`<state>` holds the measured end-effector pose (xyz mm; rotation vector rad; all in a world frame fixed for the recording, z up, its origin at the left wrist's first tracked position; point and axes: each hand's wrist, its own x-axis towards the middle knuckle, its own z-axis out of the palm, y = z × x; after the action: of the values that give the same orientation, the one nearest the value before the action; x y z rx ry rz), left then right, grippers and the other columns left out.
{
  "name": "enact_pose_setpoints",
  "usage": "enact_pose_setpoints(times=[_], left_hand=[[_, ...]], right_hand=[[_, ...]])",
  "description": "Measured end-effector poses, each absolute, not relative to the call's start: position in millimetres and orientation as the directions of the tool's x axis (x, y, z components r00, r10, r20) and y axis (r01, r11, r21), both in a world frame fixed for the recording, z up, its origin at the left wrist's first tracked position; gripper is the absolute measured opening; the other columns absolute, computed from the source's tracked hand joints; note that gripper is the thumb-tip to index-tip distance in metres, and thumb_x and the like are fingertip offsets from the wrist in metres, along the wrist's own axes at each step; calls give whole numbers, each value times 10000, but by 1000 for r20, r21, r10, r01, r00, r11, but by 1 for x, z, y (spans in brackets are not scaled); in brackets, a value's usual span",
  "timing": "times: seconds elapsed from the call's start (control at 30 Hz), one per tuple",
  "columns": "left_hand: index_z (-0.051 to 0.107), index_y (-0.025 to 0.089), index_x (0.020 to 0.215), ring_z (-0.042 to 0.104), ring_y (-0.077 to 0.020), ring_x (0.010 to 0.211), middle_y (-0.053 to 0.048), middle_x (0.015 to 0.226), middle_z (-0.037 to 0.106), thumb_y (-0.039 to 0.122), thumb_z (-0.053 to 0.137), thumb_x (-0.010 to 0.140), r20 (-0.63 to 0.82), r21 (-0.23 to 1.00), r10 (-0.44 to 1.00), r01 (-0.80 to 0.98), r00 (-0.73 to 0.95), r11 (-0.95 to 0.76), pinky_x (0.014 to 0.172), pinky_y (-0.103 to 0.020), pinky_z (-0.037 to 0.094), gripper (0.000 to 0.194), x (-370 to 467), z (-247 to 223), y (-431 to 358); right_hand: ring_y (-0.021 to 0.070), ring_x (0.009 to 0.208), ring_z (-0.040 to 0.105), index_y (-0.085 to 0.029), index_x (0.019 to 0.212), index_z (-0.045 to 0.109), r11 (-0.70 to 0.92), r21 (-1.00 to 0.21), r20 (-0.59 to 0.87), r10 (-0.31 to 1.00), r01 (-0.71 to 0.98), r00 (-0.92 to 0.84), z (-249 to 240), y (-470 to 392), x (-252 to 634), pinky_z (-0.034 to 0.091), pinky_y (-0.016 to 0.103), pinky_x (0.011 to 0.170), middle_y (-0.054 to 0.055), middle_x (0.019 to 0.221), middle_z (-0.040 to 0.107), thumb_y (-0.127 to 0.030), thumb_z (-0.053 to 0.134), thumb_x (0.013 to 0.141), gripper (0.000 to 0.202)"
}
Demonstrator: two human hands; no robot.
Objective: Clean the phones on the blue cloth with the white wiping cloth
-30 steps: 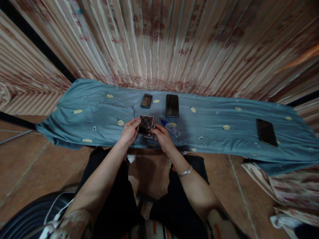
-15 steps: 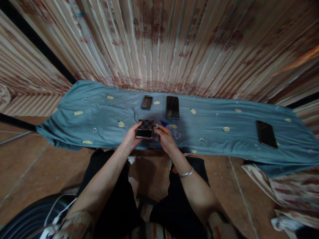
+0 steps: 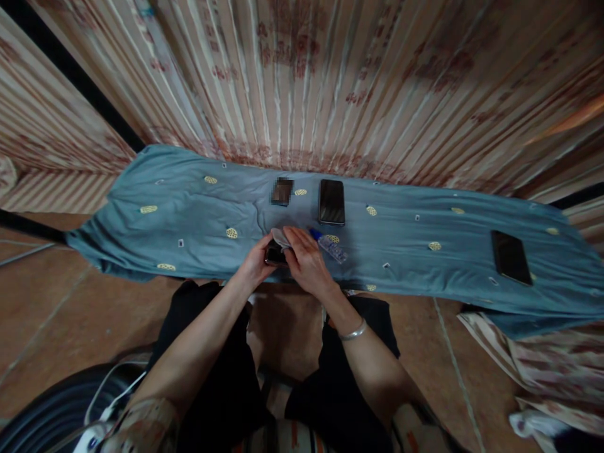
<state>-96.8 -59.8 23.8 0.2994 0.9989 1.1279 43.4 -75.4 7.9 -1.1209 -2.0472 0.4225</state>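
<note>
My left hand [image 3: 257, 263] grips a small dark phone-like device [image 3: 275, 255] by its left side, above the near edge of the cloth. Over the device lies my right hand [image 3: 306, 257], its fingers closed on a light grey cloth [image 3: 280, 237] that rests against the upper part of the device. Much of the device is hidden under the cloth and fingers. Just right of my right hand, a clear bottle with a blue top [image 3: 332, 247] lies on the blue-green bed cloth [image 3: 401, 251].
A black phone [image 3: 331, 202] and a small blurred dark item [image 3: 282, 191] lie farther back. Another dark phone [image 3: 512, 257] is at the right. Behind hangs a patterned curtain [image 3: 292, 94]. A power strip [image 3: 94, 435] with cables is at the lower left.
My right hand has moved left from beside the device onto it, bringing the grey cloth over its checkered part. My left hand still holds the device. The view has shifted slightly.
</note>
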Motion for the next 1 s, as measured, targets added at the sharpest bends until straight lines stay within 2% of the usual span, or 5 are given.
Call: enact_pose_setpoints(times=[0.13,0.3,0.6,0.77,1.0], left_hand=[[705,159,710,690,-183,664,-38,671,724,197,576,881,-534,632,842,-628,71,454,723,-299,571,217,-99,27,-58],[704,153,718,709,-204,746,-44,695,726,198,645,815,-509,639,857,-631,81,440,754,-309,566,122,-101,23,-58],[709,144,762,627,-132,608,6,672,700,161,784,671,-416,697,890,-563,188,444,608,-236,485,119,-99,19,-68],[707,153,753,650,-147,647,-17,697,710,242,764,760,-443,676,880,-581,172,454,676,-263,518,106,-98,20,-68],[707,145,742,649,-153,643,-36,707,722,177,616,852,-519,633,850,-626,91,454,670,-270,529,146,-105,24,-60]], right_hand=[[263,1370,535,-172,1452,515,550,-613,485,829,567,-279,10,-75,47,417,491,1180,153,1436,609,-273,463,1000,466],[260,1275,604,-190,1271,661,546,-639,506,829,541,-239,9,-75,49,451,486,1143,144,1325,681,-279,434,1023,347],[259,1249,608,-197,1180,717,503,-598,458,853,625,-248,-2,-65,43,452,480,1138,131,1302,692,-186,437,990,338],[256,1187,645,-197,1189,714,526,-589,489,836,613,-247,-1,-64,40,490,475,1094,129,1228,726,-249,439,1008,334],[265,1337,560,-216,1203,691,594,-548,539,789,588,-295,11,-79,40,452,520,1143,128,1397,639,-257,493,990,293]])
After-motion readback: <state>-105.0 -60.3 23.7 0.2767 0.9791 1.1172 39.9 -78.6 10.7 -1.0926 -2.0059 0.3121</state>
